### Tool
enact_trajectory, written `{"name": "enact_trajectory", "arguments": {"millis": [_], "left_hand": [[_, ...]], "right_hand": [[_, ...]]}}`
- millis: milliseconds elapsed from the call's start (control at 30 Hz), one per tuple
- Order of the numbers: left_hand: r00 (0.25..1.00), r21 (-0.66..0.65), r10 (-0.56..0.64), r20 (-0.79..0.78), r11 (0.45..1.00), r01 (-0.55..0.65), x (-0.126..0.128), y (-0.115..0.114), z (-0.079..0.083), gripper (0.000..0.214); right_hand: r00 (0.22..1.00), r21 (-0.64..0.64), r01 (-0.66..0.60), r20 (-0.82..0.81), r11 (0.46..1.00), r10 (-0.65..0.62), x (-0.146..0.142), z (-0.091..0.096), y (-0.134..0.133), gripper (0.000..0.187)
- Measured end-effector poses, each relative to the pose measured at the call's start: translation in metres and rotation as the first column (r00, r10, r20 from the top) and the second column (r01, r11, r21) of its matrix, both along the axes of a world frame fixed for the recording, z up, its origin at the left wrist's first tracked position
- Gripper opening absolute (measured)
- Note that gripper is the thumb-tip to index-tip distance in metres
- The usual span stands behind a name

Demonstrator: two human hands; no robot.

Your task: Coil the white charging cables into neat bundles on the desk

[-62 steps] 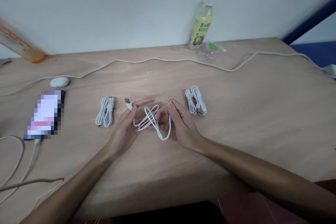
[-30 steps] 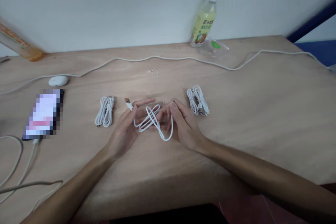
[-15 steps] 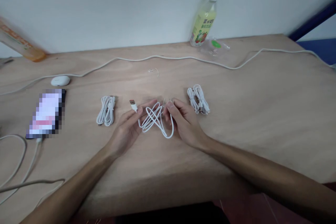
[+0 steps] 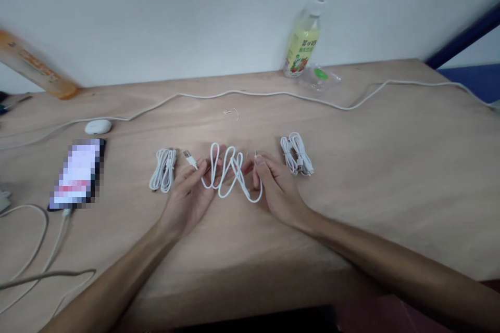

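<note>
A white USB charging cable (image 4: 230, 195) hangs in loose, spread loops between my two hands above the table. My left hand (image 4: 189, 187) is closed on the cable by its USB-A plug (image 4: 189, 158), which points up and to the left. At the other end, my right hand (image 4: 275, 184) pinches the cable near its tip, where a bit of metal shows between thumb and finger. One bundled white cable (image 4: 163, 170) lies just left of my left hand. More bundled white cable (image 4: 297, 153) lies beyond my right hand.
A phone (image 4: 76, 174) with a plugged-in cord and a white earbud case (image 4: 98, 126) lie at left. Small wire scraps (image 4: 230, 113) lie ahead. A long white cord (image 4: 242, 92) crosses the back, near a drink bottle (image 4: 301, 44), clear plastic (image 4: 324, 78) and an orange bottle (image 4: 39, 67).
The cable's crossed coil has spread into separate, looser loops as my hands have drawn slightly apart. The whole view has shifted a little.
</note>
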State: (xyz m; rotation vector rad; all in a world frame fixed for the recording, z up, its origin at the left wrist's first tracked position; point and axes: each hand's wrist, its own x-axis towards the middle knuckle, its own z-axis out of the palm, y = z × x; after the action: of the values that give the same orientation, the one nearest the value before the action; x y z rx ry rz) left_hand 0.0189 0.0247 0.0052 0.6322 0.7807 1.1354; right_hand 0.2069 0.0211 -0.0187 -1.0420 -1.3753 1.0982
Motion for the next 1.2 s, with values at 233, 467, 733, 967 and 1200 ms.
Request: {"name": "enact_trajectory", "arguments": {"millis": [233,467,733,967,1200], "left_hand": [[1.000,-0.087,-0.003,-0.020,0.996,0.001,-0.001,-0.001,0.002,0.032],[0.989,-0.100,-0.025,-0.148,0.995,0.011,0.002,-0.002,0.003,0.040],[0.988,-0.038,-0.005,-0.156,0.999,-0.001,0.003,-0.003,0.000,0.051],[0.983,-0.029,-0.060,-0.172,0.998,0.055,0.005,-0.004,0.001,0.047],[0.991,-0.073,-0.090,-0.096,0.994,0.083,-0.002,-0.002,-0.003,0.059]], "right_hand": [[0.985,-0.203,-0.114,-0.153,0.972,0.084,-0.001,0.001,-0.005,0.054],[0.942,-0.316,-0.225,-0.311,0.922,0.123,0.000,0.000,-0.002,0.037],[0.889,-0.303,-0.306,-0.431,0.902,0.157,0.004,-0.009,0.008,0.026],[0.912,-0.299,-0.253,-0.390,0.920,0.125,0.001,-0.004,0.004,0.034],[0.944,-0.269,-0.234,-0.291,0.934,0.153,0.001,0.000,0.001,0.039]]}}
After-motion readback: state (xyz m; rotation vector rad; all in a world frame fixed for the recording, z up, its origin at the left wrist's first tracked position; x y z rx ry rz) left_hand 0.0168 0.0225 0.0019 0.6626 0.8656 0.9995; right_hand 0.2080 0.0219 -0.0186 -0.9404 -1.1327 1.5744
